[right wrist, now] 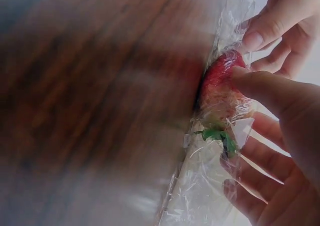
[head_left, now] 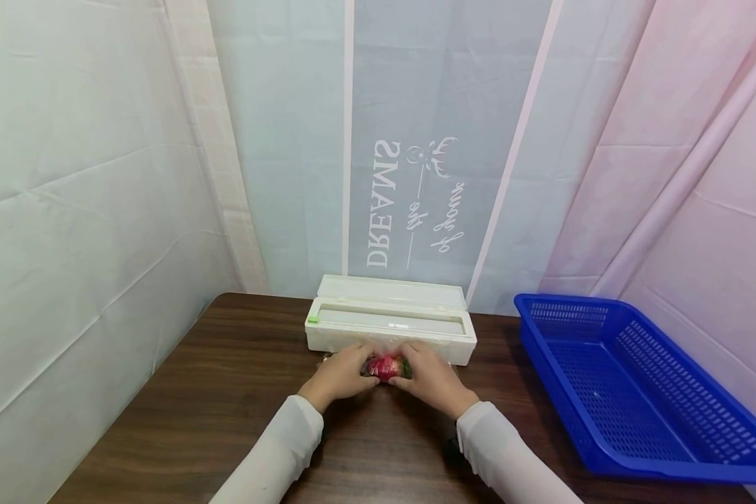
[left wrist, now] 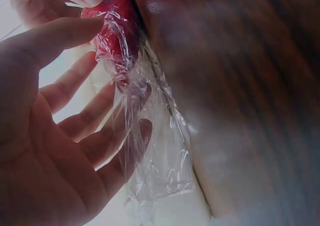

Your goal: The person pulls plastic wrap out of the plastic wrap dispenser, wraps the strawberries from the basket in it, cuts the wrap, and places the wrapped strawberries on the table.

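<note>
A red strawberry [head_left: 386,367] with green leaves [right wrist: 217,136] lies in crinkled clear plastic wrap [left wrist: 170,161], low over the table in front of a white wrap dispenser [head_left: 353,341]. My left hand [head_left: 342,374] holds its tip side, thumb on the red flesh and fingers behind the film. From the leafy side my right hand [head_left: 433,378] grips it likewise, its thumb pressed on the fruit in the right wrist view. Loose film trails past the fingers at both ends. The two thumbs are close together.
The dispenser's lid [head_left: 390,287] stands raised at the back, and a green slider [head_left: 313,320] sits at its left end. To the right is a blue perforated basket [head_left: 557,381]. Brown wood-grain table [head_left: 183,392] surrounds these, with a printed curtain [head_left: 290,140] behind.
</note>
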{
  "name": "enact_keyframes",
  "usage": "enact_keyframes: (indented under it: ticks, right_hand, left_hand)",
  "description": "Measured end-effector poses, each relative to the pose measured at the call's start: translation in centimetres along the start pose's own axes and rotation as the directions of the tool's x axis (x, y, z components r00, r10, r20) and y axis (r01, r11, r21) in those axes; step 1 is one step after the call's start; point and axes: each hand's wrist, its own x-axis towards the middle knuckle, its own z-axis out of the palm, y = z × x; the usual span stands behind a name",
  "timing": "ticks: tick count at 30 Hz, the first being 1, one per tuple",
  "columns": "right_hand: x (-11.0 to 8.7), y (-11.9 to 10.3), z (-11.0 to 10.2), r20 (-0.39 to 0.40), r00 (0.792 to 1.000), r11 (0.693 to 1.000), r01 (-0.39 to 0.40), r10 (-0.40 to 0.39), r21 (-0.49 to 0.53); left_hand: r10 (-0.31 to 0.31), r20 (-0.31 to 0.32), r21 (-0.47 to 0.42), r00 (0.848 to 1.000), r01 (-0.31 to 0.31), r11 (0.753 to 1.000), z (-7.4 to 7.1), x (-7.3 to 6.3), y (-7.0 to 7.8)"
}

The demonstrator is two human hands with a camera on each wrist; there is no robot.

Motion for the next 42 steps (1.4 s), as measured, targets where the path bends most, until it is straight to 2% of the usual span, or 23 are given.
enact_keyframes:
  ticks: [6,18,23,26,33,37,42]
  right_hand:
    - [-0.1,0.1,-0.3,0.037,0.999,0.999,0.019,-0.021,0.043]
    - [-0.5,0.5,-1.1,0.134,0.990,0.989,0.032,-0.051,0.142]
    - [-0.6,0.9,-1.5,0.188,0.980,0.973,0.025,-0.069,0.228]
    - [-0.6,0.9,-1.7,0.216,0.974,0.963,0.014,-0.074,0.268]
    - [-0.8,1.1,-1.9,0.213,0.970,0.951,0.051,-0.121,0.305]
    - [-1.0,1.3,-1.9,0.254,0.961,0.946,0.025,-0.112,0.324]
    - [-1.1,1.2,-2.2,0.319,0.943,0.935,-0.029,-0.091,0.353]
  left_hand:
    - [0.028,0.013,0.011,1.000,-0.028,1.000,0.0,0.1,-0.2]
    - [0.056,0.100,-0.101,0.993,-0.046,0.994,-0.9,-0.3,-0.3]
    - [0.067,0.163,-0.139,0.984,-0.044,0.989,-1.3,-0.5,-0.4]
    - [0.092,0.187,-0.155,0.978,-0.063,0.986,-1.4,-0.5,-0.5]
    - [0.144,0.216,-0.159,0.966,-0.111,0.981,-1.8,-0.5,-0.6]
    - [0.125,0.242,-0.129,0.962,-0.095,0.987,-1.9,-0.7,-0.7]
    - [0.079,0.278,-0.123,0.957,-0.046,0.991,-2.1,-0.8,-0.7]
